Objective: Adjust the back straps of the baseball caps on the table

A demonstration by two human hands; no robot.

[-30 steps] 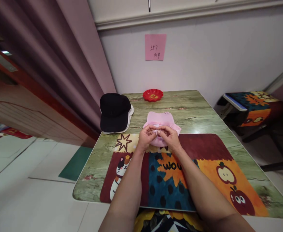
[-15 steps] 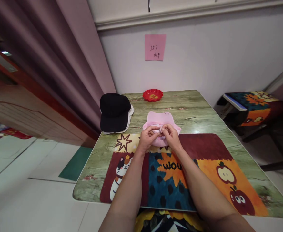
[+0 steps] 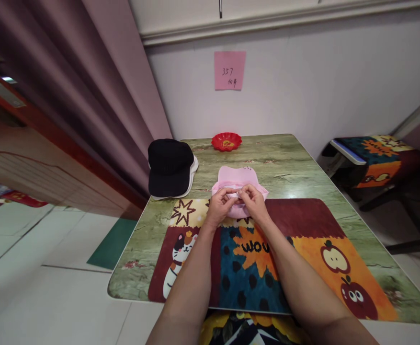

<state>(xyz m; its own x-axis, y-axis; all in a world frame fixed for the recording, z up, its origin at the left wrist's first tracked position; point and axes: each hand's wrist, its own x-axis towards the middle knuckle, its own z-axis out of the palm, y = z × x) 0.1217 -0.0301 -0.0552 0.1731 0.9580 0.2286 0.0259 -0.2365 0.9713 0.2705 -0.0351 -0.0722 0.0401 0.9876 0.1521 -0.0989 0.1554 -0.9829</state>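
A pink cap [image 3: 236, 175] lies at the far edge of the mat, its brim pointing away from me and its pale inside partly showing. Over its crown, my left hand [image 3: 221, 203] is closed in a pinch on part of the cap. My right hand [image 3: 252, 199] pinches beside it, fingertips almost meeting those of the left. The small piece between the fingers, which looks like the back strap, is mostly hidden. Small dark marks run along the brim's right side.
A black cap [image 3: 169, 165] rests on a white cap [image 3: 194, 168] at the table's left edge. Farther back is a red scalloped dish [image 3: 226, 141]. A patterned mat [image 3: 299, 215] covers the near part of the green table [image 3: 274, 158]. A second mat-covered surface [image 3: 385, 153] stands right.
The fingertips have shifted slightly over the pink cap, and the pale bit between them shows less. Otherwise the hands and caps stay in place.
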